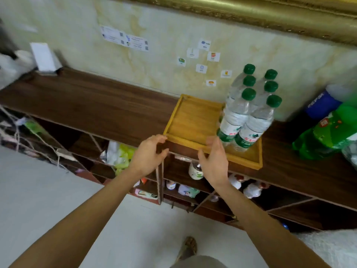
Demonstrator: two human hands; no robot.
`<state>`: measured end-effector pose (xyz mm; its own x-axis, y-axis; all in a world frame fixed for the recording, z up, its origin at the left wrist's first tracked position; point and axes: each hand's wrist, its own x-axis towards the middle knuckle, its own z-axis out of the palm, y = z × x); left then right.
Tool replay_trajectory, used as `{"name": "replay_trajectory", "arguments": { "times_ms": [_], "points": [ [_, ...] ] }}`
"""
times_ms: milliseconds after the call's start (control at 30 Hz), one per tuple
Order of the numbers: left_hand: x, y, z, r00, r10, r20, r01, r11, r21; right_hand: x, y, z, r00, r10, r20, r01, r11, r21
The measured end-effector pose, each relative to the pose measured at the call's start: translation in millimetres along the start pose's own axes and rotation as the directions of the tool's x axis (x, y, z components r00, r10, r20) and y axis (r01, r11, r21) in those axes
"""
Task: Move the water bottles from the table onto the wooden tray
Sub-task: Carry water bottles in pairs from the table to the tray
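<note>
While six bottles stand on the tray's right half, I find none left on the counter. Left hand and right hand hover apart, empty, grip slack, near the tray's front edge. I judge loading complete; next, withdraw.

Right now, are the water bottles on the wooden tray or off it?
On it: six green-capped water bottles stand upright at the right end of the wooden tray.

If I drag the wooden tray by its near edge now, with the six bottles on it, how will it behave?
The wooden tray will probably feel heavy and lopsided, since all six bottles crowd its right side. Being tall, they could wobble or tip if jerked. The tray looks stiff, so it should slide rather than flex.
</note>
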<state>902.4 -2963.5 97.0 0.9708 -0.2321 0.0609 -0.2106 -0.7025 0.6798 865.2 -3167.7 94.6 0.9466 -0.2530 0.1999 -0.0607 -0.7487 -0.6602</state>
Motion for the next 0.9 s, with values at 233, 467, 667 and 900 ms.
{"name": "replay_trajectory", "arguments": {
  "times_ms": [233, 467, 667, 900],
  "points": [
    [-161, -145, -167, 0.963, -0.241, -0.119, 0.255, 0.959, 0.124, -65, -188, 149, 0.828, -0.315, 0.464, 0.332, 0.942, 0.047],
    [-348, -277, -332, 0.745, -0.574, -0.34, 0.642, 0.756, 0.13, -185, -408, 299, 0.5, -0.532, 0.683, 0.527, 0.813, 0.247],
    [-461, -373, -439, 0.53, -0.707, -0.469, 0.801, 0.598, 0.004, -266, -566, 420, 0.226, -0.652, 0.724, 0.666, 0.646, 0.374],
    [-547, -482, -566, 0.277, -0.791, -0.545, 0.919, 0.383, -0.089, -350, -755, 559, -0.084, -0.671, 0.737, 0.724, 0.467, 0.508]
  ]
}}
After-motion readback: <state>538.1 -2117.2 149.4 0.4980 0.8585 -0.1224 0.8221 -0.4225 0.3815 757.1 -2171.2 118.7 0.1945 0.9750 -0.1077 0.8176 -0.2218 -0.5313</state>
